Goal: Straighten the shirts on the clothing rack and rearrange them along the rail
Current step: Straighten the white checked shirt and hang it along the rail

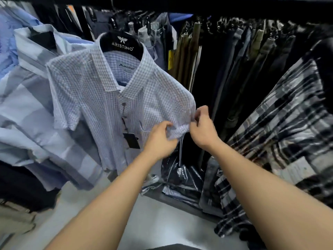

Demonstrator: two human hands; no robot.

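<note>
A pale blue checked short-sleeved shirt point(100, 98) hangs on a black hanger point(124, 46), tilted with its front towards me. A dark price tag point(131, 140) dangles from its button placket. Both my hands are on the hem of its right sleeve. My left hand point(160, 139) pinches the sleeve edge from below. My right hand point(202, 127) pinches the same edge at its outer corner. The rail itself is hidden in the dark at the top.
Light blue striped shirts point(32, 109) hang crowded at the left. A black and white plaid shirt point(281, 123) hangs at the right. Olive and dark trousers point(191, 51) hang behind. Plastic-wrapped garments point(182, 177) lie on a low shelf below, over a grey floor point(158, 219).
</note>
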